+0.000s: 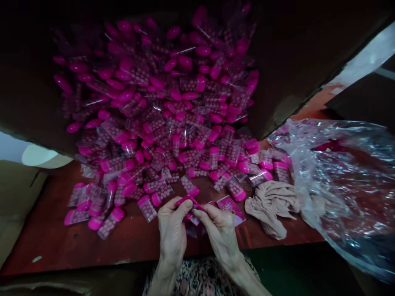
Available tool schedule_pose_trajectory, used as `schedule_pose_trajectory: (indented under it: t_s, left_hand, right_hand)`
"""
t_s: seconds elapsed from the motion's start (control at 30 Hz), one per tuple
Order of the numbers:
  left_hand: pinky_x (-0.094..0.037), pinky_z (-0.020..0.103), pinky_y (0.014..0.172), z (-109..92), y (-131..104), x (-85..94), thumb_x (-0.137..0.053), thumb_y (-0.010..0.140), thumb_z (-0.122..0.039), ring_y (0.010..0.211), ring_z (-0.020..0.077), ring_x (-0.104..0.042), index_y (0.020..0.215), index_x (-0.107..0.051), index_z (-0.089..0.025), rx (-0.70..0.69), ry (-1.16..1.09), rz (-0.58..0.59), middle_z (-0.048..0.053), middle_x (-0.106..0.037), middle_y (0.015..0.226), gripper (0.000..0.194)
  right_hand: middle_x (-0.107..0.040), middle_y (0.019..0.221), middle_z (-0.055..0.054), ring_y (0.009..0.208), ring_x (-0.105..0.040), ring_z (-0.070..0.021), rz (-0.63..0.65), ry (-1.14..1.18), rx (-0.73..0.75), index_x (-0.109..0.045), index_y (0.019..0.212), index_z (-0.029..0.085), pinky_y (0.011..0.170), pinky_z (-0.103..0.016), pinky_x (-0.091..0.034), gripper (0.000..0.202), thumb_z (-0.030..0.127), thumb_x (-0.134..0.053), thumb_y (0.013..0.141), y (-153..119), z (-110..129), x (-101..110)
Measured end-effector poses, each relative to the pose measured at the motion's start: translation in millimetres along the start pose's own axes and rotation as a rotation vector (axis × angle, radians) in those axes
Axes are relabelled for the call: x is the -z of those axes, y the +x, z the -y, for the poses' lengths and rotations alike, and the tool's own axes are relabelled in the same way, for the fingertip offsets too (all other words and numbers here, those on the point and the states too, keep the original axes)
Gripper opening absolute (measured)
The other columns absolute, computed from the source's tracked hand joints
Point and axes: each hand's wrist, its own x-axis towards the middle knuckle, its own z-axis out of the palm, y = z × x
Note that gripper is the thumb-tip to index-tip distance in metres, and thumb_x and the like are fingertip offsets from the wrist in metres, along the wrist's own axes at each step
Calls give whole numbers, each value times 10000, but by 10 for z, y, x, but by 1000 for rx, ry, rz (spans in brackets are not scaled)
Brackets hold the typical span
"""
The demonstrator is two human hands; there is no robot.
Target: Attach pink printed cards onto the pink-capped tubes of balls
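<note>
In the head view, my left hand (173, 224) and my right hand (219, 226) meet at the table's front edge. Between their pinched fingertips is a small bright pink piece (188, 200), mostly covered, so I cannot make out whether it is a label or a cap. Beside my right hand lie pink printed labels (230, 206), flat on the table. Just beyond my fingers rests a clear container with a pink cap (189, 186), filled with small round pellets. Another such container (147, 208) lies left of my left hand.
A large heap of similar pink-capped containers (173, 102) spills from a dark box (284, 78) onto the red-brown table (135, 238). Right of my hands lie a crumpled beige cloth (274, 205) and a big clear plastic bag (348, 185). Cardboard (18, 205) stands at the left.
</note>
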Motion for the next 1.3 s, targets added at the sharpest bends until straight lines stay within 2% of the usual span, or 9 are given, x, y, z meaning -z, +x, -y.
schedule_pose_trajectory:
  t_s: [0.13, 0.33, 0.53, 0.63, 0.7, 0.77, 0.87, 1.13, 1.3]
  left_hand:
    - [-455, 187, 558, -27, 32, 8, -780, 511, -176, 511, 76, -548, 590, -672, -126, 53, -17, -13, -2, -649, 554, 143]
    - [-439, 166, 534, -17, 56, 33, -793, 517, -192, 490, 63, -534, 575, -645, -141, -36, -26, -39, -32, -630, 525, 167]
    - [-464, 179, 597, 3, 25, 53, -772, 580, -190, 571, 79, -584, 719, -698, -128, 89, -10, 104, 8, -689, 640, 169]
    - [-478, 189, 632, 8, 32, 49, -763, 595, -173, 597, 88, -605, 727, -708, -126, 139, -35, 122, 21, -705, 663, 151]
    - [-488, 202, 648, -4, 43, 38, -762, 598, -178, 618, 101, -623, 733, -710, -132, 145, -72, 100, 28, -715, 682, 152]
    - [-498, 223, 667, -22, 54, 29, -764, 596, -179, 642, 119, -638, 740, -711, -138, 142, -108, 82, 32, -721, 696, 159]
    - [-496, 220, 665, -38, 65, 25, -772, 584, -166, 641, 121, -643, 709, -706, -143, 136, -161, 63, 24, -716, 673, 143]
    - [-455, 159, 529, -74, 78, 8, -801, 548, -176, 530, 71, -598, 659, -672, -157, 194, -256, -10, -18, -694, 625, 172]
    - [-392, 143, 407, -125, 107, -4, -813, 527, -182, 452, 57, -548, 626, -647, -138, 207, -275, -48, -21, -662, 577, 199]
  right_hand:
    - [-526, 561, 28, 523, -465, -106, 66, -102, 40, -614, 646, 171, 491, -205, -359, 268, 286, -507, 863, -11, 27, 12]
    - [-556, 622, 8, 577, -492, -123, 60, -183, 182, -646, 733, 177, 521, -211, -369, 233, 269, -486, 875, 18, 98, 34]
    - [-504, 567, 28, 520, -449, -103, 31, -175, 99, -530, 604, 176, 482, -203, -349, 348, 319, -435, 906, 30, 32, 55]
    - [-554, 607, 11, 542, -507, -119, 64, -214, 145, -590, 686, 179, 501, -210, -397, 331, 328, -406, 917, 54, 1, 147]
    - [-614, 732, -25, 656, -578, -157, -28, -322, 235, -633, 853, 188, 583, -243, -455, 276, 337, -409, 913, 101, -34, 253]
    - [-616, 897, -78, 791, -599, -208, -222, -524, 294, -612, 1003, 183, 687, -312, -482, 268, 351, -432, 896, 178, -84, 378]
    - [-562, 994, -142, 803, -582, -258, -350, -873, 247, -575, 1070, 135, 692, -390, -479, 315, 336, -417, 886, 313, -167, 547]
    - [-527, 1018, -145, 767, -551, -258, -248, -1160, 207, -462, 1183, 123, 586, -365, -461, 341, 277, -369, 893, 393, -253, 673]
    - [-522, 1018, -166, 747, -551, -269, -163, -1188, 239, -425, 1232, 110, 633, -423, -465, 389, 230, -373, 866, 383, -232, 777]
